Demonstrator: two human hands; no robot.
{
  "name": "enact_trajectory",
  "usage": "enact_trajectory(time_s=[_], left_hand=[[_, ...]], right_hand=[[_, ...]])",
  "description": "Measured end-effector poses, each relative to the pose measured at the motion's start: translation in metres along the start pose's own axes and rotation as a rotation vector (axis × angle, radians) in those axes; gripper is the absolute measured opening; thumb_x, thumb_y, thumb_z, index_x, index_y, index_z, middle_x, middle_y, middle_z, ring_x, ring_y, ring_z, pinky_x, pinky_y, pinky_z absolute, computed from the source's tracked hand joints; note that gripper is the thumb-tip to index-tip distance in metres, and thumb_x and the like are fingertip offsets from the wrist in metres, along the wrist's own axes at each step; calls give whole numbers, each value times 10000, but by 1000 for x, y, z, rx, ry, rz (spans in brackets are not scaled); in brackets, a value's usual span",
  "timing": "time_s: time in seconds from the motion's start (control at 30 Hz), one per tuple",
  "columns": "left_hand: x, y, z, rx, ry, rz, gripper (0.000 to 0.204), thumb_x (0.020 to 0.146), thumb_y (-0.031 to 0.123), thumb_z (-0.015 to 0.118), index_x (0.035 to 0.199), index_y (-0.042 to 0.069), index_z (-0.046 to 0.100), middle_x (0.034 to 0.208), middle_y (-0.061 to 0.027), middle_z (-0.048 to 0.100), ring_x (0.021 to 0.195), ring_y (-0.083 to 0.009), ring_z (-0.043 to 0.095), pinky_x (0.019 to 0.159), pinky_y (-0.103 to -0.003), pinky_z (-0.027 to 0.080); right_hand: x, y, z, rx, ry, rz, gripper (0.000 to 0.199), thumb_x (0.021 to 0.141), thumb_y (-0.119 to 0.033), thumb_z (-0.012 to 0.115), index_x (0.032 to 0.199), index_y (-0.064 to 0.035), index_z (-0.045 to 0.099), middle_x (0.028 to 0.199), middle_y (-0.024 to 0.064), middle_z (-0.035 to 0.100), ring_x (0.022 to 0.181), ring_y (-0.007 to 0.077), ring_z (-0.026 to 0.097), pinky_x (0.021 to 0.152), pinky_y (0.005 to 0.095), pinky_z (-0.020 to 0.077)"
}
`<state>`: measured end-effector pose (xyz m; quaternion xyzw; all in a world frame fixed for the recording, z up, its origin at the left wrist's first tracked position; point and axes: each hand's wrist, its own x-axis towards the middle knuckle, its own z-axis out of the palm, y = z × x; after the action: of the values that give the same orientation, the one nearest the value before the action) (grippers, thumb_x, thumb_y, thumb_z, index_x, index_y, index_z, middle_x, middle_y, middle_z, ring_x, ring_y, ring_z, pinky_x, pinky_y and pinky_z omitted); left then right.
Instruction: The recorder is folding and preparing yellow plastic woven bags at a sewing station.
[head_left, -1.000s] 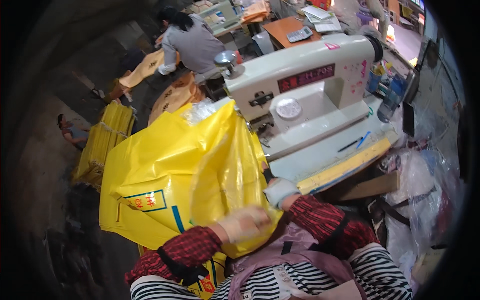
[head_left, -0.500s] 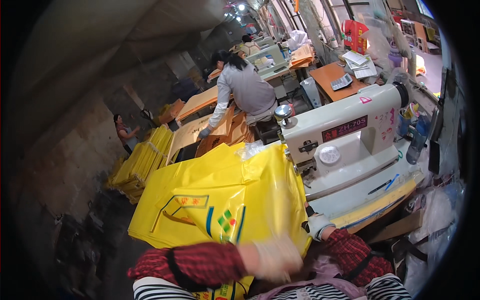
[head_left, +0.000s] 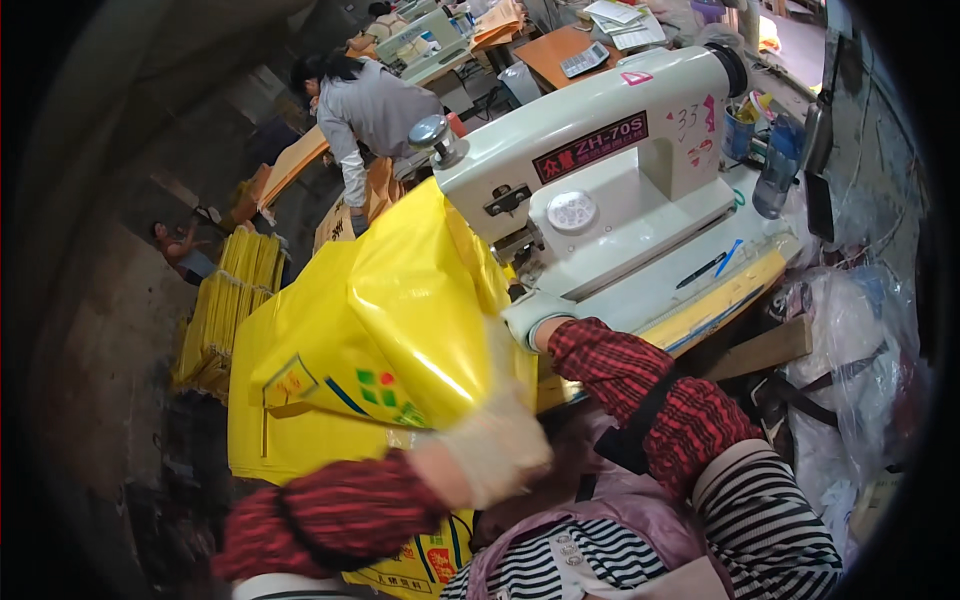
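A large yellow plastic bag (head_left: 390,300) with green and red printing bulges up against the needle end of a white sewing machine (head_left: 600,150). My right hand (head_left: 538,316), in a pale glove with dark fingertips, is closed on the bag's right edge just below the needle area. My left hand (head_left: 495,450), also in a pale glove, is at the bag's near edge; motion smears its fingers. More yellow bags (head_left: 255,435) lie flat underneath. The needle itself is hidden behind the bag and machine head.
A black pen (head_left: 702,270) and a blue tool (head_left: 728,257) rest on the machine bed. Behind stand a bottle (head_left: 776,180) and a calculator (head_left: 584,60). Bundled yellow bags (head_left: 228,300) are stacked at left. A co-worker (head_left: 375,110) bends over brown bags. Clear plastic (head_left: 840,370) hangs at right.
My right hand has moved up along the bag's edge toward the machine's needle end. The bag has lifted and folded into a bulge. The whole view has shifted, so the surroundings sit farther left and higher.
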<state>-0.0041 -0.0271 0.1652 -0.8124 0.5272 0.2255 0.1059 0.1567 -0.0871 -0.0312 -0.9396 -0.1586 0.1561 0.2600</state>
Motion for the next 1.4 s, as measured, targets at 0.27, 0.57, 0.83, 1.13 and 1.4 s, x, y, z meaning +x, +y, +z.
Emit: enact_trajectory(time_s=[0.27,0.57,0.83,1.13,1.4], left_hand=[[19,5,16,-279,-153,26,174,654,222,617,629,55,655,608,-129,626,609,-331,644,486,-444,478],[11,-6,18,-340,35,16,117,640,190,607,599,81,625,588,-136,588,589,-344,608,506,-425,467],[-13,-1,-27,-341,-210,-14,153,621,215,644,664,71,669,633,-154,624,640,-351,632,556,-432,497],[30,5,94,-415,159,-247,234,688,296,669,818,104,638,771,-141,631,747,-341,625,616,-439,487],[31,-5,82,-412,127,-88,269,664,214,655,881,84,565,699,-142,618,701,-351,632,590,-442,503]], right_hand=[[-99,-19,13,115,-89,13,592,837,-312,478,1361,-58,373,929,191,664,805,357,648,728,465,493],[-35,-12,20,61,-27,34,425,836,-298,491,1150,-16,547,953,217,655,810,377,645,713,437,515],[-86,-19,6,75,-183,110,319,789,-323,567,954,-78,686,880,186,670,818,339,649,741,428,498],[-13,-19,8,-35,-14,-141,590,848,-382,486,1335,-57,422,952,195,659,814,351,646,685,461,494],[-104,24,42,-281,-65,-431,273,795,-282,528,934,-72,634,852,189,644,711,360,614,633,454,496]])
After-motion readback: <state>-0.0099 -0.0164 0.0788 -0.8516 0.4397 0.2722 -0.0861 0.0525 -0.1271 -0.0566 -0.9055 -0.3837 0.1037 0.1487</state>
